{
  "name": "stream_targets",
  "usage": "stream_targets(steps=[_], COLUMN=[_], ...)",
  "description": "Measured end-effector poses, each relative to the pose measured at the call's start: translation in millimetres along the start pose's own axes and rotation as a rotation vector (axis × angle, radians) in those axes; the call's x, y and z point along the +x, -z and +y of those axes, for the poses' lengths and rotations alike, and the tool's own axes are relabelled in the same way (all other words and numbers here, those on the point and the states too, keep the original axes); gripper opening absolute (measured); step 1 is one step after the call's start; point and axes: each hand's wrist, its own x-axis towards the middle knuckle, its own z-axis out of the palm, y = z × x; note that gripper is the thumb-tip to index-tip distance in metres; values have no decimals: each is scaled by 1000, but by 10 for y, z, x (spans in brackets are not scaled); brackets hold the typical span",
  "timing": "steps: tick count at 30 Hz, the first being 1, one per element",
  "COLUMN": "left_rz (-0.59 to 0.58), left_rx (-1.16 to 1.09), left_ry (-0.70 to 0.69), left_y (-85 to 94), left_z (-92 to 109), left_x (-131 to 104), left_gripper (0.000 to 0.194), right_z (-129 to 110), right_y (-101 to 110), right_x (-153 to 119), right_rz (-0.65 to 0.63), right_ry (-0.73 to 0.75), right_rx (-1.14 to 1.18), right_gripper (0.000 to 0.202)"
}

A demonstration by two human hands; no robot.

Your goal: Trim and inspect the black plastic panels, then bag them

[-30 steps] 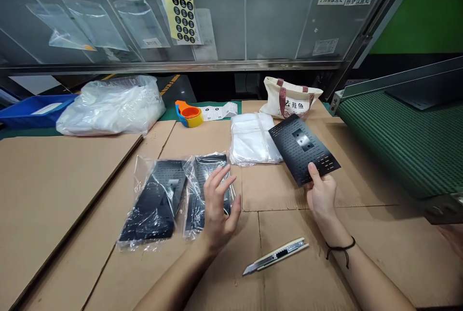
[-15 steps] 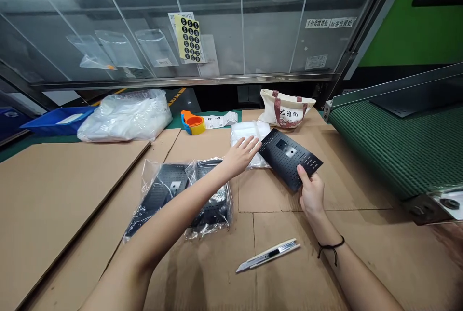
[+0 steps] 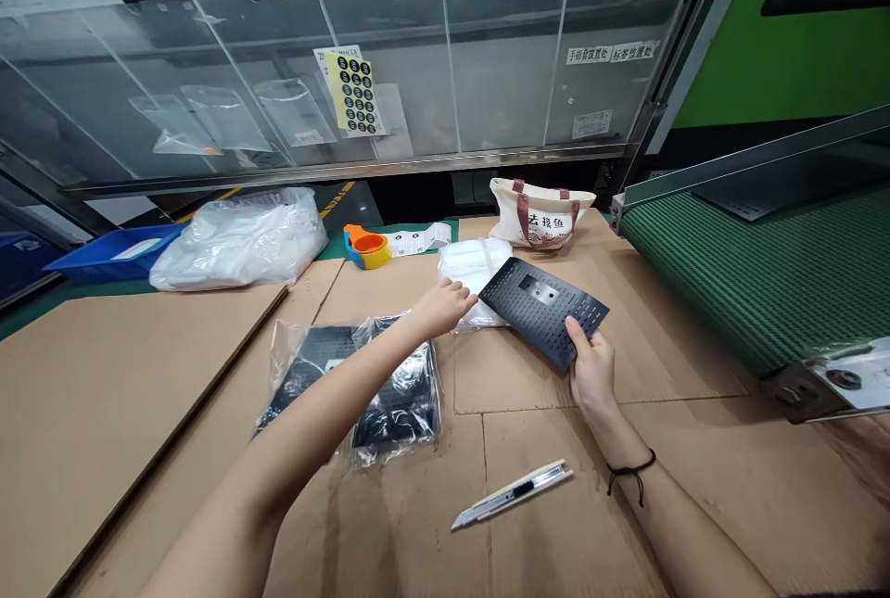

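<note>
A thin black perforated panel (image 3: pixel 546 306) with a small cut-out area is held tilted above the cardboard. My right hand (image 3: pixel 591 362) grips its lower right edge, thumb on top. At the panel's left corner is my left hand (image 3: pixel 449 306), its fingers curled closed and seeming to pinch that corner; the fingertips are partly hidden. Beneath and behind the left hand lies a stack of clear plastic bags (image 3: pixel 473 260). Two bagged black panels (image 3: pixel 400 403) rest by my left forearm, which partly covers them. A white utility knife (image 3: pixel 511 494) lies in front.
A green conveyor belt (image 3: pixel 730 264) runs along the right. Toward the back stand a cloth bag (image 3: pixel 542 213), an orange tape dispenser (image 3: pixel 368 248), a large bundle of plastic (image 3: pixel 243 241) and a blue tray (image 3: pixel 104 255). Cardboard sheets (image 3: pixel 132 375) are at left.
The fingers of my left hand, spread out before, have curled closed at the panel's left corner. My right hand still holds the panel. The view has tipped up slightly.
</note>
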Motion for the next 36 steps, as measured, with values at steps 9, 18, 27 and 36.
stream_targets(steps=[9, 18, 27, 36], left_rz=[58, 2, -66, -45], left_rx=[-129, -309, -453, -551], left_ry=[163, 291, 368, 365], left_y=[-77, -168, -156, -174], left_z=[8, -45, -91, -74], left_x=[71, 210, 335, 367], left_gripper=[13, 19, 25, 24], right_z=[-7, -137, -220, -183], right_y=[31, 20, 136, 187], right_x=[56, -70, -282, -352], right_rz=[86, 67, -97, -183], right_ry=[107, 262, 557, 695], right_rx=[-40, -250, -563, -638], right_gripper=[47, 44, 38, 37])
